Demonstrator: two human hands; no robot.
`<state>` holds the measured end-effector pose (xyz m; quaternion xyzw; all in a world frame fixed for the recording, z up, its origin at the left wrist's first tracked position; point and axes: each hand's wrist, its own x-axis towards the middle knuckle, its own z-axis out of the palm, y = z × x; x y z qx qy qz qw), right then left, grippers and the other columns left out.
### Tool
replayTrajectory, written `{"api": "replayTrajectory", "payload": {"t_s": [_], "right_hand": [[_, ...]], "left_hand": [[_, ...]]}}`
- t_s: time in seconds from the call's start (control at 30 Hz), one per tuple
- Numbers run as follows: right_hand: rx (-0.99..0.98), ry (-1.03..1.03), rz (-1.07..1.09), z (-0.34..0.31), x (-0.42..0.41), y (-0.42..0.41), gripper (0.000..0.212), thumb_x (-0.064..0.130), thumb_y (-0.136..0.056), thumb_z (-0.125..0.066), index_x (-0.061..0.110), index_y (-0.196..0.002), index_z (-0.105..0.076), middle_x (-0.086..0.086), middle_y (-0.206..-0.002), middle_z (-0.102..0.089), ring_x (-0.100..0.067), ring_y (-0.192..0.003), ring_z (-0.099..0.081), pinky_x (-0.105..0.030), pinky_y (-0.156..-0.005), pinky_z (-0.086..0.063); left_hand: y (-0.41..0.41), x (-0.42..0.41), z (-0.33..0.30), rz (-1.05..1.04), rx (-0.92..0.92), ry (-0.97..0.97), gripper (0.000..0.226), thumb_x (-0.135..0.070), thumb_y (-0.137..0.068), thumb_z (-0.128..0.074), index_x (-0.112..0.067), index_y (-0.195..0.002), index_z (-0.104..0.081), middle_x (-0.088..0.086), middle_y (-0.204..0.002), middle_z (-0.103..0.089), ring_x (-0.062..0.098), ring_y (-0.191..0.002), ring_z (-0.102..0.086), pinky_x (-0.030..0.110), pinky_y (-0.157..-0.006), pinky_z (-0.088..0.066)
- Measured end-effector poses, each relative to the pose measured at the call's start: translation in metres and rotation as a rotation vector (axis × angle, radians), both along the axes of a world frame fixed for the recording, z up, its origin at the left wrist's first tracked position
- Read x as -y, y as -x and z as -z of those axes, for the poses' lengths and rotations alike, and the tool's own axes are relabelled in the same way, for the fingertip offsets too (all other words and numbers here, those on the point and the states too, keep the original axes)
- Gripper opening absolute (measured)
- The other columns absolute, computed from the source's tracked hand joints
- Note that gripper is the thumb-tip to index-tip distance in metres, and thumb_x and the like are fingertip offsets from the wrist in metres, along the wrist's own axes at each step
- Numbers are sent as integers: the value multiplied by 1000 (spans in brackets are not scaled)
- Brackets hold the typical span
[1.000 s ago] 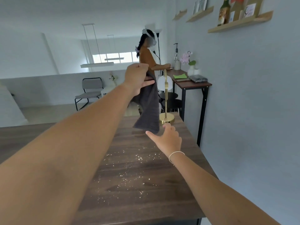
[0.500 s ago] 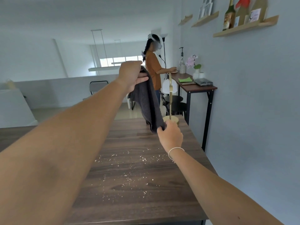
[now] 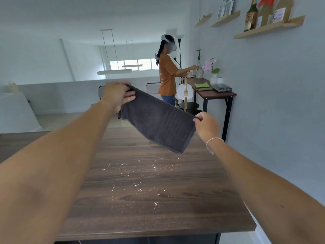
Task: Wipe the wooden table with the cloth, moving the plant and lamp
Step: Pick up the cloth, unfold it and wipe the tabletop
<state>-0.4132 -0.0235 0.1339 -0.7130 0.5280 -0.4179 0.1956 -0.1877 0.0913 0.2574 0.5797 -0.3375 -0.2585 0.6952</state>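
A dark grey cloth (image 3: pixel 158 122) hangs spread in the air above the far part of the dark wooden table (image 3: pixel 151 199). My left hand (image 3: pixel 117 95) grips its upper left corner and my right hand (image 3: pixel 206 125) pinches its right corner. Pale crumbs (image 3: pixel 140 175) lie scattered on the middle of the table. A gold lamp (image 3: pixel 185 95) with a white shade rises behind the cloth at the table's far right; its base is hidden by the cloth. No plant shows on this table.
A person in an orange shirt (image 3: pixel 167 74) stands at a narrow side table (image 3: pixel 218 94) against the right wall, which carries a flower vase and small items. Wall shelves (image 3: pixel 269 27) hang above. The table's near edge and right edge border open floor.
My right hand took the cloth's lower corner near the lamp base and lifted it to the right. The cloth, hanging from my left hand before, is now stretched between both hands.
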Motion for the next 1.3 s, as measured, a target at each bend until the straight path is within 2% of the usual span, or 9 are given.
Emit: {"api": "replayTrajectory", "payload": {"t_s": [0.1,0.3,0.6,0.8,1.0,1.07,1.17,1.23,1.3], "right_hand": [[-33,53,-5,-19,10,8,17,19,-93,-50,14,-99,-65,-8,-102,-67,-26,-93,-60,-31,-70,-41],[-69,125,-31,-38,12,10,23,16,-95,-48,11,-106,-67,-10,-110,-67,-27,-100,-60,-30,-74,-40],[-151,47,-170,-18,12,2,20,17,-92,-52,16,-102,-69,-7,-108,-69,-26,-100,-61,-38,-87,-48],[-245,-30,-175,11,18,-20,18,16,-92,-51,20,-96,-68,-4,-103,-69,-24,-97,-61,-33,-74,-45],[-62,50,-204,11,9,-30,17,15,-90,-55,17,-96,-71,0,-98,-69,-19,-92,-60,-33,-78,-48],[-121,29,-324,28,-11,-23,16,12,-89,-56,16,-95,-71,5,-93,-65,-14,-89,-56,-23,-71,-40],[-309,-68,-493,65,-42,-4,23,7,-88,-54,19,-82,-72,7,-89,-66,-14,-93,-51,-27,-77,-37],[-295,-158,-548,83,-52,4,30,5,-87,-52,23,-71,-70,3,-88,-68,-17,-96,-54,-33,-86,-40],[-236,-201,-533,92,-56,3,31,5,-87,-52,25,-70,-69,0,-90,-69,-18,-98,-56,-34,-91,-41]], "left_hand": [[-13,-6,26,-13,-36,-35,32,4,-94,-42,1,-124,-51,15,-113,-54,26,-99,-62,33,-82,-53],[-23,-15,71,11,-114,-91,22,3,-94,-42,-4,-113,-52,7,-83,-55,19,-80,-61,39,-90,-50],[-50,-35,94,36,-92,-222,24,5,-92,-45,-1,-115,-51,10,-85,-58,26,-84,-62,39,-87,-49],[-67,-35,120,-3,-53,-278,27,3,-94,-44,0,-120,-51,10,-87,-60,24,-84,-62,36,-85,-52],[-90,-46,121,1,-72,-178,18,4,-89,-48,-8,-88,-61,7,-76,-69,17,-79,-68,26,-75,-57],[-97,-66,139,28,-52,-281,19,6,-85,-49,-7,-88,-62,5,-65,-71,16,-70,-69,23,-65,-59],[-109,-106,175,164,44,-634,18,-5,-84,-47,-6,-88,-64,8,-64,-61,21,-60,-62,27,-56,-57],[-114,-127,188,198,172,-858,24,-23,-73,-54,-9,-84,-69,6,-54,-49,20,-47,-48,21,-48,-42],[-118,-132,194,131,266,-888,22,-24,-71,-57,-10,-82,-70,7,-53,-40,20,-42,-34,19,-45,-28]]}}
